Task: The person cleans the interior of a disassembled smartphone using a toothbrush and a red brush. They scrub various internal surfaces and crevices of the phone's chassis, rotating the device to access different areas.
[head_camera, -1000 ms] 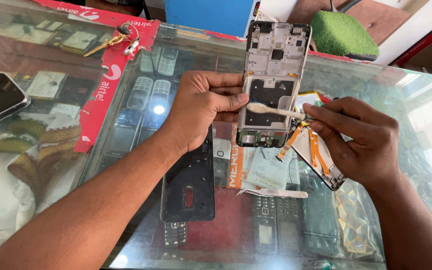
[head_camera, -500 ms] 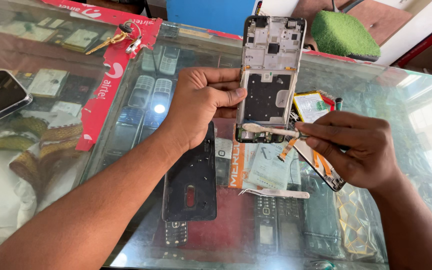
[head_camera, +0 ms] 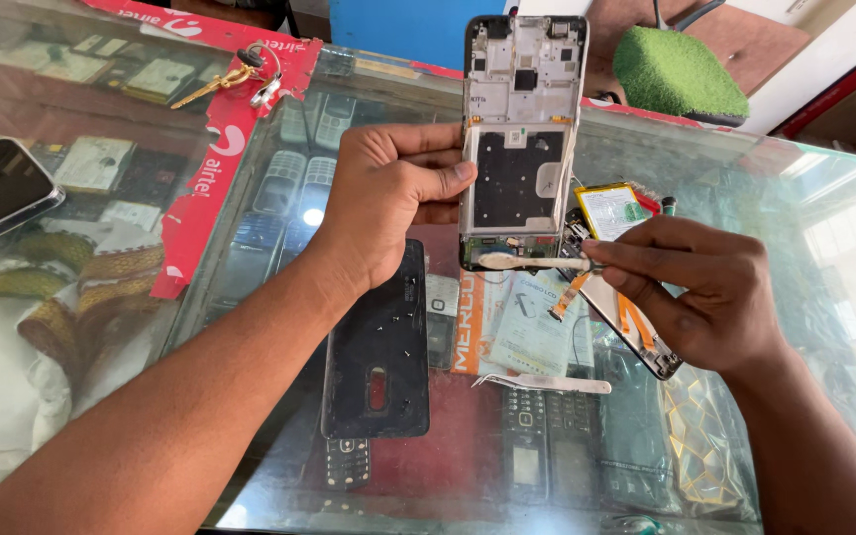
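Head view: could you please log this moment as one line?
left hand: holds opened white phone frame upright | right hand: presses small brush at frame's bottom edge

The opened phone frame point(head_camera: 521, 149) gripped in the left hand point(head_camera: 388, 203) looks like matt silvery metal with a dull black panel at its middle, and the slim tool point(head_camera: 532, 263) pinched in the right hand point(head_camera: 700, 297) has a smooth, pale plastic look. Just below the left hand lies a black back cover point(head_camera: 378, 347) of smooth, faintly glossy plastic, on a glass counter point(head_camera: 814, 228) that is shiny and reflective. Below the right hand rest bright metal tweezers point(head_camera: 542, 382), and beyond it sits a rough, green, turf-like pad point(head_camera: 676, 74).
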